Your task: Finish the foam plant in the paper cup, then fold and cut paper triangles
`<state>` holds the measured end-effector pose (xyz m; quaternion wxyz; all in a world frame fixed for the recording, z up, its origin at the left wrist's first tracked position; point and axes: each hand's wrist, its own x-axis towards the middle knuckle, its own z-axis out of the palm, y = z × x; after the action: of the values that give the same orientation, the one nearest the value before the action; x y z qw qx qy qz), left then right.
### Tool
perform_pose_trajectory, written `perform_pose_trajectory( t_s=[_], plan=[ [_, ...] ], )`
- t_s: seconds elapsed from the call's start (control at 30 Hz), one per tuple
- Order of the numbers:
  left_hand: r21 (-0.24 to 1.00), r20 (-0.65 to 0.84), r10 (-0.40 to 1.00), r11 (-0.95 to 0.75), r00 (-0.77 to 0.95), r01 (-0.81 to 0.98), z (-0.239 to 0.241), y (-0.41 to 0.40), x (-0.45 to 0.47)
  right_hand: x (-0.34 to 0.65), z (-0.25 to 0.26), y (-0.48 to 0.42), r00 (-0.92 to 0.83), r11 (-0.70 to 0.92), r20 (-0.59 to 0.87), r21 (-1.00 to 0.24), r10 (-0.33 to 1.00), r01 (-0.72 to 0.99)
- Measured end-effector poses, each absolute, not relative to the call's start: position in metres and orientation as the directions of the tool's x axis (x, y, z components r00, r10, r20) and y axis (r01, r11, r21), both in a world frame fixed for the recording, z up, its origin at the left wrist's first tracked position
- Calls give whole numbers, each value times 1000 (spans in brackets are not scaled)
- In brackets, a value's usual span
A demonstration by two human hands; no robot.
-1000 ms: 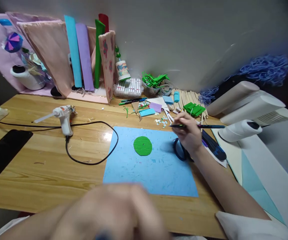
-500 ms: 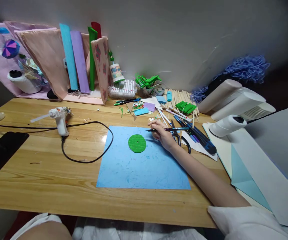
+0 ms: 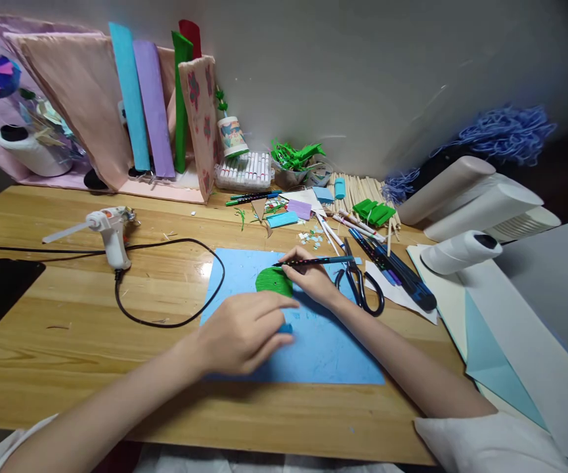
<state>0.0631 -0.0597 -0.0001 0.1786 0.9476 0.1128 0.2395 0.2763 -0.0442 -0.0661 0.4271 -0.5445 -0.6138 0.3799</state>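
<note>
My right hand (image 3: 313,281) is closed around a dark pencil (image 3: 316,261) that lies nearly level, its tip over the top edge of a green paper disc (image 3: 271,281). The disc rests on a light blue sheet (image 3: 333,348) on the wooden table (image 3: 67,341). My left hand (image 3: 244,332) lies on the blue sheet just below the disc, fingers curled, a small blue object (image 3: 286,328) showing under its fingertips. I cannot make out what that object is.
Black scissors (image 3: 362,289) lie right of my right hand, beside pens (image 3: 387,263). A white glue gun (image 3: 109,226) with a looping black cord (image 3: 175,315) sits at the left. Paper rolls (image 3: 465,197), wooden sticks (image 3: 362,190), markers (image 3: 247,171) and folded paper (image 3: 140,98) line the back wall.
My right hand has carried the pencil leftward from the scissors area to the green disc. My left hand dropped out of view, then came onto the blue sheet below the disc.
</note>
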Motion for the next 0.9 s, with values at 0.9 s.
perform_pose_trajectory(
  t_s=[0.9],
  plan=[
    [433,178,448,-835,876,339,-45,-40,77,273,-64,-46,-15,107,113,-883,993,456]
  ],
)
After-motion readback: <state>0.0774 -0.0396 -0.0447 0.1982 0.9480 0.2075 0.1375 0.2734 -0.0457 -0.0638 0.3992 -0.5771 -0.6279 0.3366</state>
